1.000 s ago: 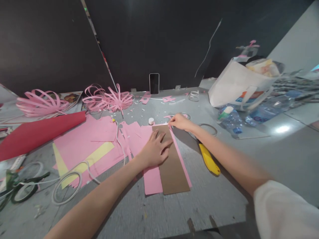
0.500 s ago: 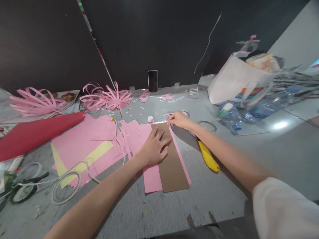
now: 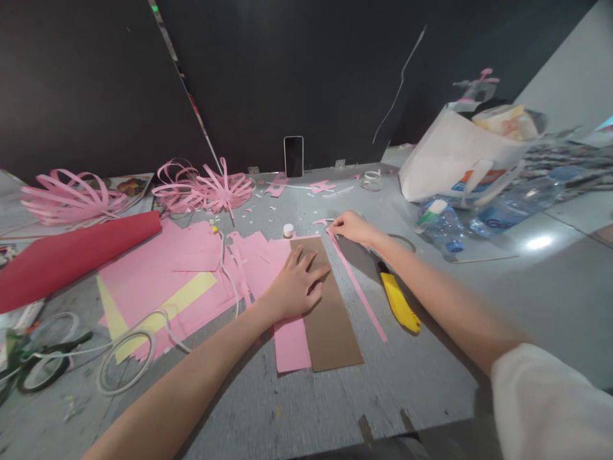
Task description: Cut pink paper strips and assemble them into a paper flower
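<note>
My left hand (image 3: 297,284) lies flat with fingers spread on a brown cardboard piece (image 3: 335,332). Under the cardboard is a pink paper sheet (image 3: 292,348), showing along its left side. Between the fingertips of my right hand (image 3: 352,228) I pinch the far end of a narrow pink paper strip (image 3: 359,287). The strip slants toward me, apart from the cardboard's right edge. A yellow utility knife (image 3: 401,303) rests on the table below my right forearm.
Pink and yellow paper (image 3: 186,297) and a red roll (image 3: 81,259) lie at left. Looped pink paper strips (image 3: 225,188) sit behind. A phone (image 3: 294,156) leans on the dark wall. At right are a white bag (image 3: 445,153) and plastic bottles (image 3: 510,207).
The pink strip has come away from the cardboard's right edge and shifted right with my right hand. My left hand stays in place on the cardboard.
</note>
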{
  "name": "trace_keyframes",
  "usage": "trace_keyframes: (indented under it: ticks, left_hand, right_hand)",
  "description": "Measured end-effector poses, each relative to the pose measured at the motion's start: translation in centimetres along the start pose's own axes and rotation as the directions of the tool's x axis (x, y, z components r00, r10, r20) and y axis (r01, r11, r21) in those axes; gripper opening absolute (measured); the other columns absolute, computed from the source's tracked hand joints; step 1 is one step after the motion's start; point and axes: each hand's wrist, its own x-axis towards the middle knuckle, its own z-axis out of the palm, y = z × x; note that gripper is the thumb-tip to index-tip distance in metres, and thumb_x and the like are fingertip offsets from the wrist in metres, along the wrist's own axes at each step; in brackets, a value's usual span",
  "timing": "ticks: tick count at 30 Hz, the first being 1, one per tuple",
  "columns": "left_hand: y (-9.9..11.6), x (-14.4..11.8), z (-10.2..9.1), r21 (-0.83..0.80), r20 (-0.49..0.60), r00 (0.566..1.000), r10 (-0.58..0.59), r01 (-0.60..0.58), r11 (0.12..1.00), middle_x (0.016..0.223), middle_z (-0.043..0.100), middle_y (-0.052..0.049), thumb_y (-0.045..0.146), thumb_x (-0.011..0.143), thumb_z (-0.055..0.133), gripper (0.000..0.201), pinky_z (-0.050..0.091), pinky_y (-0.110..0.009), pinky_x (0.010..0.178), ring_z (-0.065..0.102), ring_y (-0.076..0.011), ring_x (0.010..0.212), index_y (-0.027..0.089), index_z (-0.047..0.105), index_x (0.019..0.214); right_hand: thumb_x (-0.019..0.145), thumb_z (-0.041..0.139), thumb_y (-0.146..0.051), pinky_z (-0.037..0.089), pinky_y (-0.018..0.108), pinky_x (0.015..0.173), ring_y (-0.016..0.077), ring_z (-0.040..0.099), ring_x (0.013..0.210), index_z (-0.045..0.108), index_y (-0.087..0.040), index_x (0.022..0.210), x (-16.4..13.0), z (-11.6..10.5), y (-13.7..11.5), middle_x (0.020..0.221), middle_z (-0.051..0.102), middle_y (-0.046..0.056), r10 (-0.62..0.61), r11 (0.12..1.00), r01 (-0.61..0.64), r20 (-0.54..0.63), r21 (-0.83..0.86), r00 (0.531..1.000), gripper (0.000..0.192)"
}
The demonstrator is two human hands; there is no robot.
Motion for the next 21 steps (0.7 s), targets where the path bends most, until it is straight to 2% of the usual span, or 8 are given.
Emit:
trace_keyframes:
  ticks: [8,10,12,14,16,18,19,21]
  left_hand:
    - [-0.4,-0.1,0.2,-0.036,-0.021,1.0,0.004,-0.005,0.999,0.157,0.053,-0.012,0.028,0.103,0.053,0.044,0.03,-0.063,0.131,0.034,-0.0401,0.157,0.026,0.064,0.146]
    - [-0.6,0.0,0.3,-0.113,-0.052,0.999,-0.016,0.01,0.994,0.154,0.057,-0.011,0.025,0.103,0.052,0.039,0.033,-0.059,0.131,0.038,-0.0366,0.156,0.025,0.067,0.139]
    - [-1.0,0.1,0.4,-0.26,-0.118,0.99,-0.083,0.049,0.964,0.146,0.064,-0.011,0.023,0.105,0.05,0.034,0.042,-0.054,0.126,0.051,-0.0316,0.147,0.022,0.071,0.131]
    - [-1.5,0.2,0.5,-0.432,-0.2,0.953,-0.226,0.122,0.894,0.13,0.072,-0.012,0.026,0.106,0.052,0.028,0.053,-0.049,0.114,0.065,-0.0273,0.128,0.021,0.075,0.122]
    - [-2.0,0.2,0.5,-0.587,-0.254,0.88,-0.402,0.191,0.787,0.117,0.076,-0.011,0.032,0.105,0.06,0.023,0.059,-0.046,0.103,0.072,-0.0249,0.11,0.022,0.078,0.114]
    - [-2.4,0.3,0.3,-0.717,-0.253,0.806,-0.535,0.215,0.663,0.11,0.076,-0.011,0.039,0.101,0.068,0.021,0.062,-0.044,0.094,0.074,-0.0241,0.101,0.022,0.08,0.106]
    - [-2.5,0.3,0.2,-0.77,-0.236,0.786,-0.572,0.208,0.603,0.109,0.077,-0.011,0.042,0.099,0.07,0.023,0.063,-0.042,0.091,0.074,-0.0237,0.099,0.021,0.08,0.103]
    - [-2.5,0.3,-0.1,-0.842,-0.192,0.78,-0.595,0.18,0.508,0.107,0.077,-0.01,0.047,0.097,0.073,0.029,0.064,-0.039,0.085,0.074,-0.0224,0.095,0.02,0.081,0.1]
  right_hand:
    - [0.078,0.078,-0.047,0.041,0.029,0.066,0.0171,0.059,0.073,0.081,-0.019,0.084,-0.1,-0.2,-0.4,0.081,0.075,0.003,-0.028,0.996,0.022,0.066,0.089,0.997,0.029]
    - [0.079,0.078,-0.045,0.044,0.029,0.071,0.0184,0.063,0.08,0.081,-0.019,0.088,-0.4,-0.6,-1.1,0.089,0.078,0.004,-0.076,0.987,0.06,0.108,0.147,0.991,0.028]
    - [0.081,0.078,-0.043,0.047,0.03,0.079,0.0199,0.066,0.087,0.081,-0.02,0.09,-0.9,-1.0,-2.2,0.095,0.079,0.005,-0.156,0.968,0.121,0.153,0.22,0.976,0.025]
    - [0.082,0.078,-0.042,0.048,0.032,0.084,0.0213,0.068,0.093,0.081,-0.02,0.091,-1.8,-1.4,-3.6,0.098,0.08,0.006,-0.233,0.948,0.177,0.199,0.266,0.952,0.023]
    - [0.083,0.078,-0.041,0.049,0.032,0.087,0.0218,0.069,0.095,0.082,-0.021,0.093,-2.9,-1.7,-5.1,0.1,0.08,0.006,-0.277,0.937,0.199,0.266,0.285,0.923,0.022]
    - [0.085,0.077,-0.042,0.049,0.032,0.088,0.0215,0.069,0.096,0.082,-0.022,0.093,-3.9,-1.6,-6.4,0.1,0.08,0.005,-0.302,0.931,0.204,0.328,0.303,0.895,0.022]
    - [0.085,0.077,-0.042,0.049,0.032,0.088,0.0214,0.069,0.095,0.081,-0.022,0.093,-4.3,-1.5,-6.9,0.1,0.08,0.005,-0.311,0.929,0.206,0.345,0.308,0.886,0.022]
    - [0.083,0.078,-0.04,0.049,0.032,0.085,0.021,0.068,0.093,0.081,-0.021,0.093,-4.8,-1.0,-7.6,0.098,0.08,0.006,-0.327,0.926,0.218,0.363,0.309,0.873,0.021]
